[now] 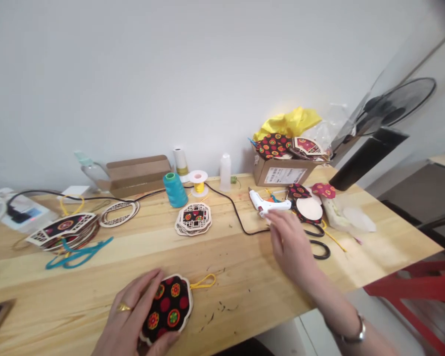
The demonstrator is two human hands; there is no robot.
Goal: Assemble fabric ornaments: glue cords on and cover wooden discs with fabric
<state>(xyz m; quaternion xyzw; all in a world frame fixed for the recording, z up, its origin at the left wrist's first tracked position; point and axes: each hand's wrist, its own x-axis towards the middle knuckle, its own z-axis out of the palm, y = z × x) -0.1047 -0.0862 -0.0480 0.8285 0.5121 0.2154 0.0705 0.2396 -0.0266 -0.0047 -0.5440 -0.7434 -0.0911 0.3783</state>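
Note:
My left hand [128,314] grips a scalloped pendant [174,299] at the front of the table. Its face is black fabric with red and orange flowers, its rim pale wood, and a yellow cord loop [204,282] sticks out at the right. My fingers and thumb cover its left side. Farther right, my right hand [291,244] has its fingers closed at the handle of a white glue gun [269,201], which points away to the left; the handle is mostly hidden. Black-handled scissors [321,249] lie beside that hand, their blades out of sight.
Lattice wooden pieces [195,217], a teal thread cone [175,190] and a yellow spool [198,184] stand mid-table. Fan-shaped pendants [65,230] lie left. A black cable [237,212] crosses behind. A filled carton [285,173] stands at the back right, a red stool [422,291] beside the table.

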